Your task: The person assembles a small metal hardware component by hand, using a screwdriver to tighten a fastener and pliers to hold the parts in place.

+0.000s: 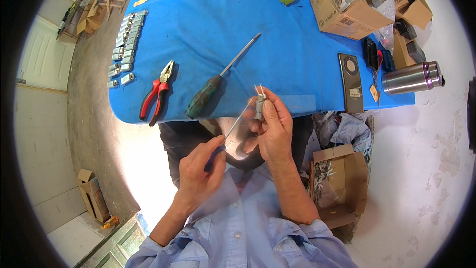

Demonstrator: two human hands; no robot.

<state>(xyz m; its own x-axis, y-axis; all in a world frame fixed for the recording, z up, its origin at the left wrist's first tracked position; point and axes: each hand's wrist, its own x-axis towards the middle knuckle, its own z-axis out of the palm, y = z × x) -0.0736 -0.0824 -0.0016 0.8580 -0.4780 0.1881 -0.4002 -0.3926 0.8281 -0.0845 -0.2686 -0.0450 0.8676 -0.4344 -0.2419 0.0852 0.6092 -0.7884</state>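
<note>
Grey metal part with two thin prongs (259, 103) pinched in the right hand (271, 129), a slim screwdriver (237, 119) gripped in the left hand (199, 171).
Both hands are clenched on what they hold, just near of the blue surface (238, 34)'s edge; the screwdriver's tip meets the part. On the surface lie a green-handled screwdriver (214, 85) and red pliers (157, 93) to its left, rows of small grey parts (126, 44) far left, a dark phone (350, 82) right, and a cardboard box (342, 5) far right.
</note>
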